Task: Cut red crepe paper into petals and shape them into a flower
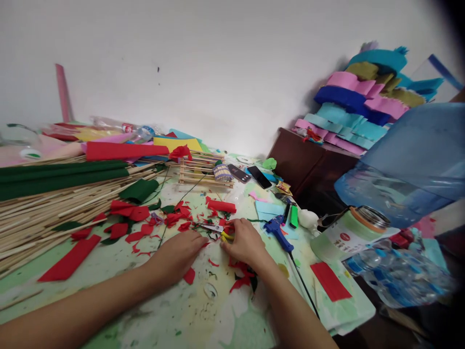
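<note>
My right hand [245, 241] is closed around the yellow handles of a pair of scissors [212, 227], whose metal blades point left. Facing it, my left hand [180, 254] is held with its fingers pressed together. A small piece of red paper [205, 244] shows at its fingertips, just below the blades; most of it is hidden by the fingers. Red paper scraps [140, 233] and a few dark green ones lie around both hands. Just beyond the scissors sits a rolled red paper strip [222, 206].
Thin wooden sticks [72, 206] and green paper rolls [61, 174] fill the left side. A stick frame [203, 175] and two phones [259, 177] stand farther back. To the right are a blue glue gun [279, 234] with its cord, a green flask [348, 232] and bottled water [403, 276].
</note>
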A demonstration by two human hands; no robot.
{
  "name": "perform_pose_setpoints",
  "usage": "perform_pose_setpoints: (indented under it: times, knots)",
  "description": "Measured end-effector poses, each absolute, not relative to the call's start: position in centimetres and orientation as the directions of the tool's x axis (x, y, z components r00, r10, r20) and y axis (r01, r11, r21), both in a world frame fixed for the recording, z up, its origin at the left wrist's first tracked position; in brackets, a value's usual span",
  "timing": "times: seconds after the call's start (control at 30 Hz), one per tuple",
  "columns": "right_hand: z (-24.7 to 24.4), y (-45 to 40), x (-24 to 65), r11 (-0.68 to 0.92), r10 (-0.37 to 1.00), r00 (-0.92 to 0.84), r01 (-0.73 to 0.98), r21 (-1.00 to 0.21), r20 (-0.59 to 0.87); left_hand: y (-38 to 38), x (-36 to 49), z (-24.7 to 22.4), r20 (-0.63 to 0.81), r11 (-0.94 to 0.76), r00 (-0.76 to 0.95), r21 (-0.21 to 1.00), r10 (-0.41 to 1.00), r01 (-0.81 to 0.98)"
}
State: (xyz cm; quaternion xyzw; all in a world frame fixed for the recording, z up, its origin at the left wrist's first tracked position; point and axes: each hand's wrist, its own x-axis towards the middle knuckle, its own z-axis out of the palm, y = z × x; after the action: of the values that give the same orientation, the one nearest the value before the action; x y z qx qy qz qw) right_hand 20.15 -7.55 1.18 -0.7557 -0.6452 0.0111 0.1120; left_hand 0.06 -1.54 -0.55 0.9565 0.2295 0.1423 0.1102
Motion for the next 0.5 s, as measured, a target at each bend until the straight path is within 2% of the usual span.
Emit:
perform_pose_setpoints:
  times: [0.17,0.23,0.33,0.5]
  knots:
    - [1.1,-7.4,20.7,-0.099,0.977,0.134,0.973,-0.207,0.167,0.0,-0.1,1.1,0.313,-0.872,0.817,0.247,0.484,0.422]
    - [1.2,-7.2,20.9,-0.109,0.975,0.145,0.972,-0.206,0.17,2.0,-0.2,2.0,0.36,-0.847,0.767,0.222,0.532,0.483]
    - [1.4,-7.1,21.3,-0.131,0.971,0.169,0.968,-0.214,0.172,5.7,0.1,3.0,0.239,-0.684,0.644,0.164,0.727,0.711]
    - [1.5,-6.8,22.3,-0.141,0.955,0.21,0.943,-0.302,0.211,9.9,1.2,2.8,0.126,-0.534,0.519,0.144,0.845,0.833]
